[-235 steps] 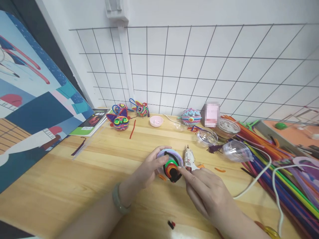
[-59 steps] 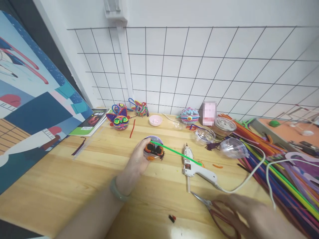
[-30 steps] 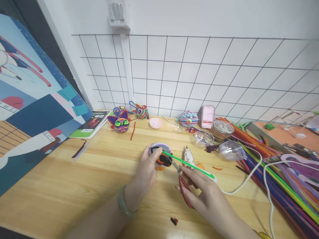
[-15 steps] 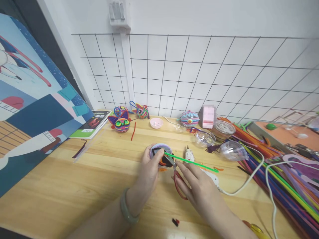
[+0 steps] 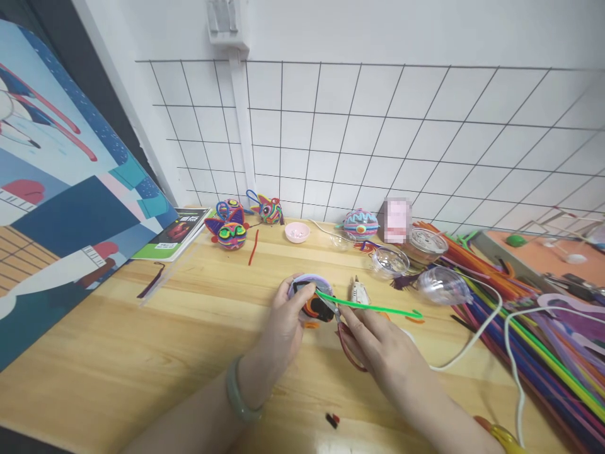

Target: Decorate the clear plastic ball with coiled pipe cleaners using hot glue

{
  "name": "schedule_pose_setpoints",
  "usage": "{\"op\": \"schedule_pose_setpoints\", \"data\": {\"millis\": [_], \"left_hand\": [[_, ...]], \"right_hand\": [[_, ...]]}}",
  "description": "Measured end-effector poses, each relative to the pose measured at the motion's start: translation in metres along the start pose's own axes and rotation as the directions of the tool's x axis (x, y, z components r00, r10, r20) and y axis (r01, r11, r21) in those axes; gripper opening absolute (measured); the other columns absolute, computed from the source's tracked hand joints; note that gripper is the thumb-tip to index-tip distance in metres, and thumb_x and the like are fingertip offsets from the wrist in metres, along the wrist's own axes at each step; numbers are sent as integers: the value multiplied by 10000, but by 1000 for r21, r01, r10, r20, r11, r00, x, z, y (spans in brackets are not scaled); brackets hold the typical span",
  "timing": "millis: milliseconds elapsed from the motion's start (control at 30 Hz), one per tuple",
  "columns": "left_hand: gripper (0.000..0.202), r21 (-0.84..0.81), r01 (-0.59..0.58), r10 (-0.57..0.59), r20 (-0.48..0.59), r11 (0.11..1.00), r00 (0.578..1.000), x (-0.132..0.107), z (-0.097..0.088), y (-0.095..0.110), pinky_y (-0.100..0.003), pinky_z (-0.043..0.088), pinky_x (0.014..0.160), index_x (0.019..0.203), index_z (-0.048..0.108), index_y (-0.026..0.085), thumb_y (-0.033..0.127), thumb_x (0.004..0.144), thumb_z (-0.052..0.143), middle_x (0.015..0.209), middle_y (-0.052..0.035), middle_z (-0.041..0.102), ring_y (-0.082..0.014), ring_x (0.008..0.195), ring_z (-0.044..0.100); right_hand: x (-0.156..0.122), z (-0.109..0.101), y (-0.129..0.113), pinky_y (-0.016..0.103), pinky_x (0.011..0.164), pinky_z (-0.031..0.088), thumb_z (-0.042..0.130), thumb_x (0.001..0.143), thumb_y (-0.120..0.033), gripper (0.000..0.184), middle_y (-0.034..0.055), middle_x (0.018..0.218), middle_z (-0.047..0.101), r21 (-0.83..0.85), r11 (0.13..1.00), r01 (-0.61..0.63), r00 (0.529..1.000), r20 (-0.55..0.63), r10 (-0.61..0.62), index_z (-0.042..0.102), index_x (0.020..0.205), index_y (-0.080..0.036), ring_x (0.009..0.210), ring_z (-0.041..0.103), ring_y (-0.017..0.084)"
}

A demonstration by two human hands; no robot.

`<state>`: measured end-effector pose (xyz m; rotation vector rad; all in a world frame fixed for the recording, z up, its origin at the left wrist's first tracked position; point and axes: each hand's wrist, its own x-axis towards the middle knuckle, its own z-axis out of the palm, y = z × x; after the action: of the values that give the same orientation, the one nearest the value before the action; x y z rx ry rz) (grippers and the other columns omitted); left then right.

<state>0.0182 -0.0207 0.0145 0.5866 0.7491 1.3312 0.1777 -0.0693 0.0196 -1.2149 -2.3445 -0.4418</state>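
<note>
My left hand (image 5: 286, 309) is closed around a round craft ball (image 5: 309, 280) with lilac, black and orange pipe-cleaner strips on it. Its thumb presses one end of a bright green pipe cleaner (image 5: 373, 307) onto the ball; the free end sticks out to the right and curls at the tip. My right hand (image 5: 382, 347) grips scissors (image 5: 347, 347) with dark red handles. The blades lie against the ball just under the green strip; whether they touch the strip I cannot tell. Behind my right hand lies a glue gun (image 5: 359, 293), partly hidden.
Finished pipe-cleaner animals (image 5: 230, 234) and a pink bowl (image 5: 297, 232) stand along the wall. Clear plastic half-shells (image 5: 443, 285) lie right of the glue gun. Bundled pipe cleaners (image 5: 534, 359) and a white cable (image 5: 515, 378) fill the right side. Black and red scraps (image 5: 332, 420) lie in front.
Both hands, with the ball and scissors, have shifted slightly right. The green pipe cleaner's free end now lies flatter and further right, and the scissors sit slightly higher.
</note>
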Motion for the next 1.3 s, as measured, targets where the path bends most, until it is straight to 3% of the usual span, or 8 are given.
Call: {"op": "schedule_pose_setpoints", "data": {"millis": [233,567,833,967,1300], "left_hand": [[292,3,4,-4,2,1000,1000,0,1,1,-270,504,667,954,577,176,270,710,707,859,-28,650,-157,765,616],[319,2,21,-21,-7,1000,1000,0,0,-1,-270,493,663,950,593,179,275,679,732,839,-26,663,-154,728,623],[334,11,-4,4,-6,1000,1000,1,-1,-4,-295,491,713,953,603,180,276,667,746,864,-31,673,-168,762,635],[341,-17,0,0,29,1000,1000,1,0,-4,-300,486,726,976,593,181,282,687,742,882,-38,670,-164,770,629],[365,-26,-10,11,26,1000,1000,-2,2,-3,-292,471,763,989,585,188,285,679,752,899,-33,660,-159,807,622]], "right_hand": [[0,-3,4,316,542,520,312,989,-211,340,159,880,662,-132,988,84,996,-1,-85,565,1165,-67,672,642,206],[-8,14,13,292,502,492,390,959,-195,293,125,847,666,-195,973,124,990,-37,-134,529,1188,-77,601,624,179],[2,0,0,281,529,519,372,958,-247,294,107,802,654,8,999,-40,998,46,40,560,1133,-103,637,660,192],[2,1,-2,292,509,508,375,951,-253,301,109,794,653,-9,997,-82,994,65,82,558,1137,-100,614,662,202],[7,4,-12,279,481,494,367,947,-268,309,126,833,668,-39,990,-139,990,-25,138,553,1135,-109,605,651,198]]}}
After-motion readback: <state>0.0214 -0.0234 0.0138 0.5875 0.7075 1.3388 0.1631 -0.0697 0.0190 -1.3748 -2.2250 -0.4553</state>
